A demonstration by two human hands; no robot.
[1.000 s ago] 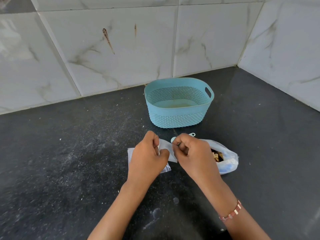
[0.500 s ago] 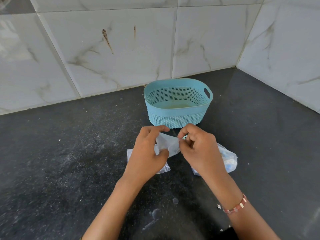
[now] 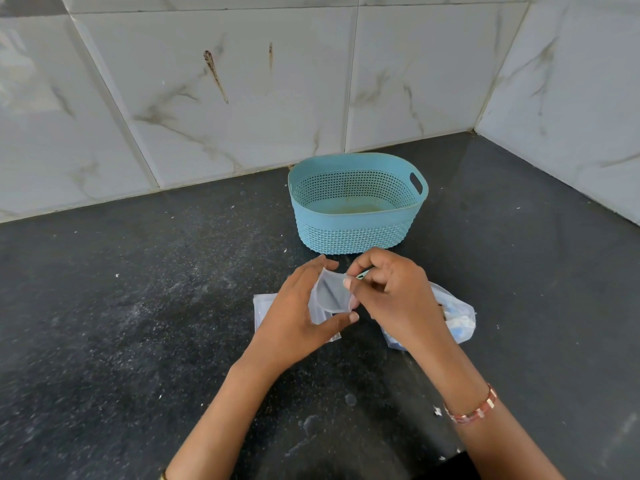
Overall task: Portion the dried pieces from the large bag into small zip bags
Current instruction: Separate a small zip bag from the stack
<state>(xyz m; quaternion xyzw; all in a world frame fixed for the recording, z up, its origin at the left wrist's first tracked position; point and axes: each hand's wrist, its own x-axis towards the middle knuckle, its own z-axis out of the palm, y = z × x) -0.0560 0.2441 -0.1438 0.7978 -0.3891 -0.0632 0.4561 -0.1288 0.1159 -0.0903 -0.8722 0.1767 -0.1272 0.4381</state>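
Small zip bag [image 3: 330, 294], clear and with nothing visible inside, is held up just above the dark counter [image 3: 138, 306], between the person's two hands and near the middle of the worktop. Its mouth is pulled open into a rounded shape. The left hand [image 3: 301, 317] cups it from the left, fingers along the far edge and thumb curled under the near edge, pinching the plastic. The right hand [image 3: 394, 296] pinches the bag's right rim between thumb and forefinger, the other fingers curled in behind.

Under the left hand a flat stack of spare zip bags [image 3: 265, 311] lies on the counter, partly covered by the palm. To the right, mostly hidden behind the right wrist, sits the large bag [image 3: 457, 318], crumpled clear plastic with some blue showing through; I cannot make out its dried pieces from here.

Farther back, just beyond the hands, a light blue perforated basket [image 3: 356, 233] stands upright with a handle slot at its right end. The counter is dusted with pale specks. A beaded bracelet [image 3: 472, 410] circles the right wrist. Marbled white wall tiles [image 3: 242, 98] rise behind and to the right.
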